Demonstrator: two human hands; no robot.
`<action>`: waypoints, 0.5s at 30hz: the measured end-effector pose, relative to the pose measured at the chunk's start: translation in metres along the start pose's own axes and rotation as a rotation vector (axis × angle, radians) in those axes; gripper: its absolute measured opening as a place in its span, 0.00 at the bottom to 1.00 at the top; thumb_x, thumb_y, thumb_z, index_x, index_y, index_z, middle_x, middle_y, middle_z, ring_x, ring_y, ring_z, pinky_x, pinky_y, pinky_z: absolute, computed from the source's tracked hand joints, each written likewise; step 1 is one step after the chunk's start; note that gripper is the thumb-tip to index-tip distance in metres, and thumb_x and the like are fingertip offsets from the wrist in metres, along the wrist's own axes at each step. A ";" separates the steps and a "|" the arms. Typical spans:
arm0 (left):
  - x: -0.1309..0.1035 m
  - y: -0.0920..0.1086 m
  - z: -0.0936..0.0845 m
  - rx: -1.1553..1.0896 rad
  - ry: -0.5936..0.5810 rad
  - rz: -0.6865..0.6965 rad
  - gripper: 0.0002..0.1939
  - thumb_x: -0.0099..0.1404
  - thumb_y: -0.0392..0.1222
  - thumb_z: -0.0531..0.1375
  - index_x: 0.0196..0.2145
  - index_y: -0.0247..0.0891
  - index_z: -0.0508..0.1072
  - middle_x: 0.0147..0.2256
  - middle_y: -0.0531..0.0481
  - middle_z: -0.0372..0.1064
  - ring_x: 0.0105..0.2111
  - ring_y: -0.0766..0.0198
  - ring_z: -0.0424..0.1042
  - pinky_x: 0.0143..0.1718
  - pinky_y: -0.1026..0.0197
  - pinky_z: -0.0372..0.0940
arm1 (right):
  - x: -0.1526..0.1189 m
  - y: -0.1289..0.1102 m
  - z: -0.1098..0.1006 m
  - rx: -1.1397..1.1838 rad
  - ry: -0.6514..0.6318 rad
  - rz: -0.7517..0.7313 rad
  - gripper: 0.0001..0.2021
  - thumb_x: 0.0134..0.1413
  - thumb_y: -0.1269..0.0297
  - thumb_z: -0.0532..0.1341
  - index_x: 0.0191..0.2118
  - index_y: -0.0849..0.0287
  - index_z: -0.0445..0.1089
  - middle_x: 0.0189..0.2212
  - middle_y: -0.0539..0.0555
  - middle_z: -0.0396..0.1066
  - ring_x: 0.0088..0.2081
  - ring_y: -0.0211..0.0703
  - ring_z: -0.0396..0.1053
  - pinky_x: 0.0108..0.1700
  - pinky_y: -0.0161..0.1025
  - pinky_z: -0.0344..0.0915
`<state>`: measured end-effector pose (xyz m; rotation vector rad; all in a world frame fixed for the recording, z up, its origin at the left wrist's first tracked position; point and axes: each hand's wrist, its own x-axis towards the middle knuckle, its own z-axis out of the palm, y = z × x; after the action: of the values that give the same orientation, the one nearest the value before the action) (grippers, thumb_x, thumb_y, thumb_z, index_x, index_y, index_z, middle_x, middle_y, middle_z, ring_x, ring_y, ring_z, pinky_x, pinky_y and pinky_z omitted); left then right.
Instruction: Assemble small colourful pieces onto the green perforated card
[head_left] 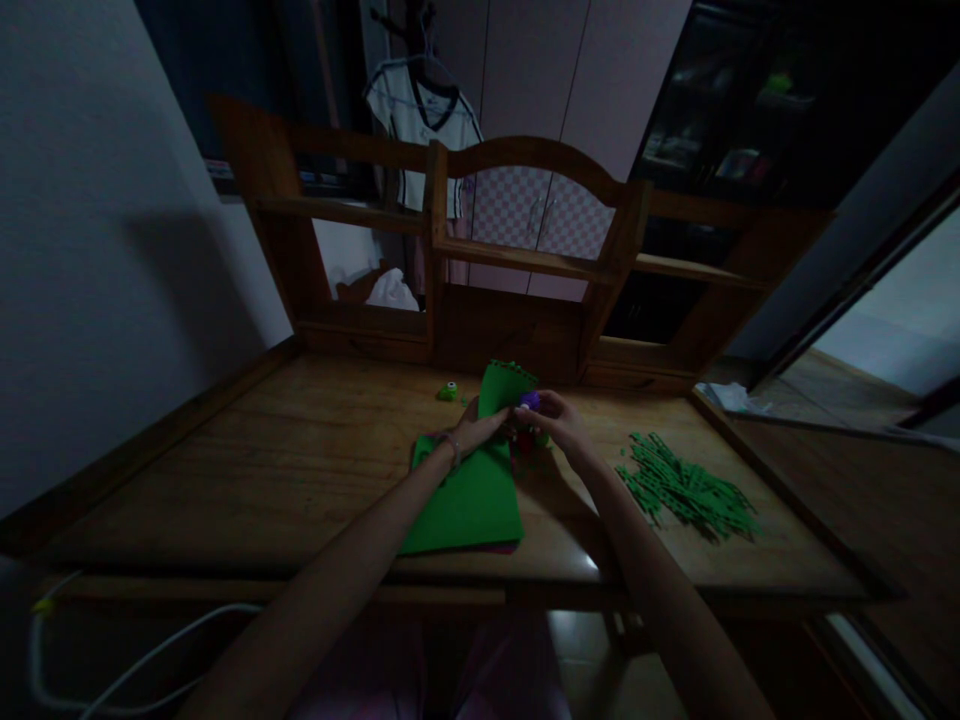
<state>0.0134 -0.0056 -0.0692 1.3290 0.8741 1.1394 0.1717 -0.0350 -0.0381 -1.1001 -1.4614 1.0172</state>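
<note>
My left hand (480, 428) is closed on a green sheet (504, 388), which stands up at a tilt and has a cut, patterned far edge. At the sheet's right side, the fingers of my right hand (561, 422) close round a small purple object (530, 400), perhaps a craft punch; my fingers partly cover it. Beneath my left hand and forearm lies a stack of green sheets (480, 500), with a dark reddish sheet showing at its lower edge. Small red and green items (526, 440) sit under my hands, too dim to make out.
A heap of narrow green strips with holes (686, 485) lies on the right of the wooden desk (322, 450). A small green object with a white, eye-like spot (448, 391) sits behind the stack. A wooden shelf unit (517, 262) rises along the desk's back edge.
</note>
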 end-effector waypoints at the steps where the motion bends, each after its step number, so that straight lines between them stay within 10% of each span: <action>1: 0.000 -0.001 -0.001 0.014 0.006 0.001 0.21 0.54 0.53 0.61 0.35 0.29 0.75 0.23 0.45 0.73 0.21 0.63 0.70 0.22 0.65 0.64 | 0.000 0.000 0.000 0.004 -0.004 0.002 0.20 0.38 0.53 0.68 0.38 0.57 0.69 0.33 0.53 0.72 0.32 0.42 0.69 0.28 0.34 0.62; 15: -0.003 0.005 -0.002 0.094 0.027 0.003 0.20 0.54 0.53 0.61 0.33 0.30 0.75 0.23 0.47 0.72 0.21 0.66 0.67 0.23 0.65 0.61 | -0.001 -0.006 0.002 0.037 -0.020 0.020 0.20 0.36 0.50 0.67 0.36 0.57 0.69 0.30 0.51 0.71 0.27 0.39 0.67 0.26 0.34 0.60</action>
<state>0.0099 -0.0083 -0.0649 1.3943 0.9556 1.1320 0.1692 -0.0379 -0.0327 -1.0827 -1.4445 1.0686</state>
